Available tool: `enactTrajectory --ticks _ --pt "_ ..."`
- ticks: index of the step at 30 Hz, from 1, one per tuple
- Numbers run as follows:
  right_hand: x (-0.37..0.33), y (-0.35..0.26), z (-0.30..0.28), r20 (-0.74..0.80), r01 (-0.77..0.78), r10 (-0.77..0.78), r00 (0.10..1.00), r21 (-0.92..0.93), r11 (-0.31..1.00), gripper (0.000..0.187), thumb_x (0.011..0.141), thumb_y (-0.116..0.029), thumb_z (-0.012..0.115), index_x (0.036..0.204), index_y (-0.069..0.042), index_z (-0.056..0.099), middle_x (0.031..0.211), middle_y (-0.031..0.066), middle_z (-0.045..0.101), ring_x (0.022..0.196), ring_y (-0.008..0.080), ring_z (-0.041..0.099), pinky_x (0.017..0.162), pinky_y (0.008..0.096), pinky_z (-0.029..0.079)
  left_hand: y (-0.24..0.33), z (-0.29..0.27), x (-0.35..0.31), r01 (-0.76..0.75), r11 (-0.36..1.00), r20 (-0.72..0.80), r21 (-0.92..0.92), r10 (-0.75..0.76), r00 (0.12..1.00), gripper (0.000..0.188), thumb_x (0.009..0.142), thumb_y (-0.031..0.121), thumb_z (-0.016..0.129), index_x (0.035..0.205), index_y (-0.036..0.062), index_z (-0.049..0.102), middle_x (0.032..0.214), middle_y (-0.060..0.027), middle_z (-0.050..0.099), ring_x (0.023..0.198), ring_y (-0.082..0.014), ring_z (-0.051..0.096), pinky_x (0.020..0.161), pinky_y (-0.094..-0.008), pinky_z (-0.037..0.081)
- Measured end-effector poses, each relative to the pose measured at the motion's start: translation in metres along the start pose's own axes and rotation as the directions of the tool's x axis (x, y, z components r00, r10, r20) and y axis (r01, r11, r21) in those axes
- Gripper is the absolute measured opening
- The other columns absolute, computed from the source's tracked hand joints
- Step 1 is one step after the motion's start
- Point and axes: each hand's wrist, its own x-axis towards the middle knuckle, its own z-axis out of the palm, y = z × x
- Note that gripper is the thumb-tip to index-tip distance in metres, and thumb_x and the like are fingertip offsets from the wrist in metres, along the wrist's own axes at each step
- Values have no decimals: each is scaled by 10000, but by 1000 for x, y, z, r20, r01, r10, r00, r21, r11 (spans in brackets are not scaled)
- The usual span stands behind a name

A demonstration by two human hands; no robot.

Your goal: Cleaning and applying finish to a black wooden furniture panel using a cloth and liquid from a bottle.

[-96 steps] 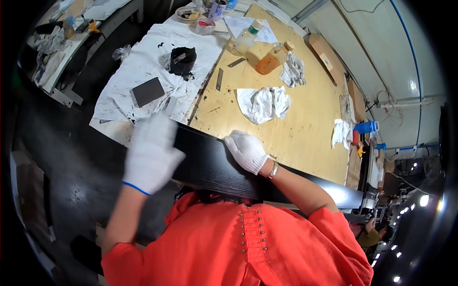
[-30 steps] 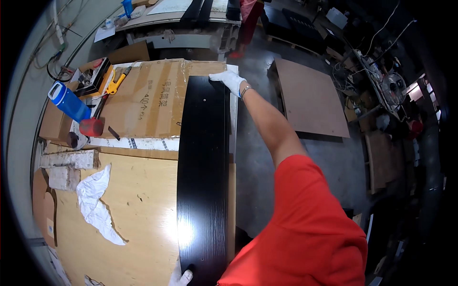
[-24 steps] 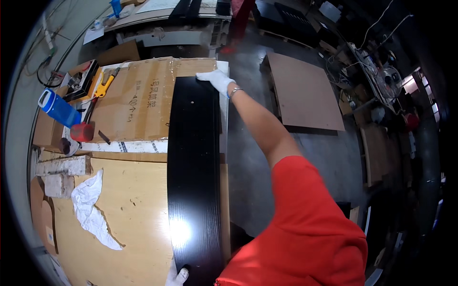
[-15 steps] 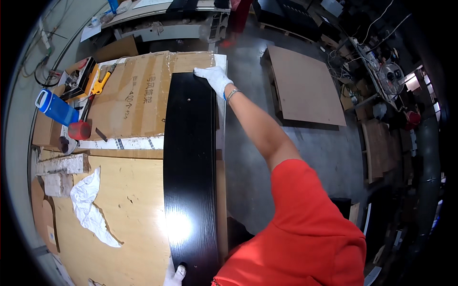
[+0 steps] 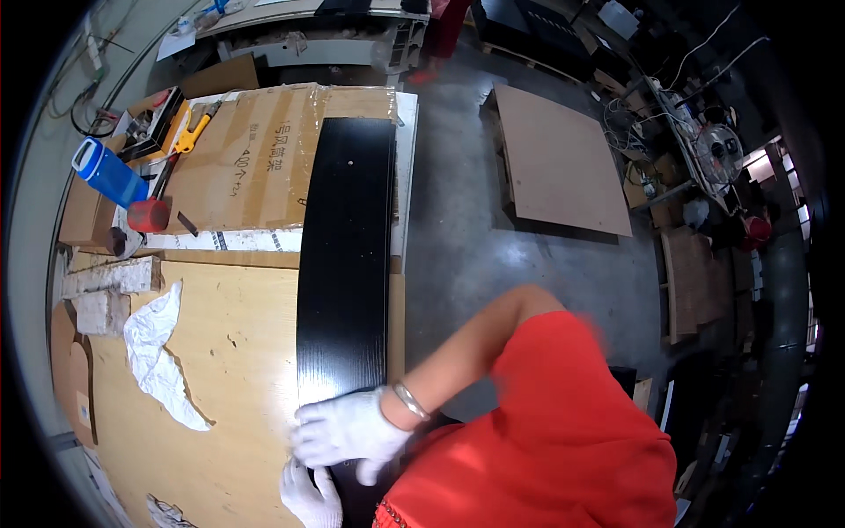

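Note:
A long black board (image 5: 345, 255) with a faint wood grain lies lengthwise before me, its far end over a taped cardboard sheet. My right hand (image 5: 348, 431), in a white glove, lies across the board's near part. Its fingers stretch left past the edge and the thumb stands apart. Just below, my left hand (image 5: 310, 500), also gloved in white, grips the board's left edge near the lower border of the picture. The right hand partly covers its fingertips. Beneath is a pale wooden tabletop (image 5: 238, 352).
Left of the board lie a crumpled white cloth (image 5: 158, 352), a red-headed mallet (image 5: 148, 215), a blue bottle (image 5: 110, 172), a yellow-handled tool (image 5: 195, 132) and the cardboard sheet (image 5: 229, 176). A stack of brown panels (image 5: 563, 163) stands on the floor to the right. Another person's red clothing (image 5: 444, 31) shows at the top.
My right hand has left the board's far end and come back to its near part, beside the left hand. The left hand has shifted slightly left and up along the edge.

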Motion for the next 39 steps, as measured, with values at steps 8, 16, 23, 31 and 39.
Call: enactTrajectory --ticks 8,16,23,31,39 --pt "-111 182 -190 -552 -914 731 401 -299 276 412 808 -413 584 945 -41 696 1001 177 689 918 339 645 751 422 492 8 15 -51 -64 991 -249 115 91 964 594 1030 328 523 1455 -80 451 1433 -304 515 1318 -468 494 1145 -497 360" --pt "-51 83 -161 -523 -731 510 683 -498 467 425 761 -420 700 996 -69 657 1013 150 597 1003 315 560 823 494 425 3 15 -64 62 994 -264 90 -36 964 587 1035 378 504 1421 -64 503 1404 -299 543 1298 -446 519 1122 -489 386" --pt "16 2 6 -66 -171 173 983 37 985 677 743 -431 779 1258 -26 608 1246 203 602 1214 371 531 1063 474 402 19 42 -49 -115 973 -316 201 176 932 856 799 362 735 1433 -106 399 1463 -326 425 1372 -494 383 1178 -586 251" --pt "-15 23 -12 33 -152 195 980 -508 848 567 834 -353 729 1255 -11 565 1166 226 589 1148 421 517 1125 556 313 -71 39 -215 520 846 -655 -121 -461 598 322 721 237 742 913 44 571 945 -181 537 905 -411 544 811 -502 452" --pt "11 22 3 138 -121 219 966 -506 854 369 860 -267 674 1113 -18 572 1068 206 572 1053 426 511 1024 541 366 -35 58 -257 740 649 -726 -177 -594 347 471 722 266 754 1100 41 586 1078 -158 536 1056 -375 518 862 -520 418"
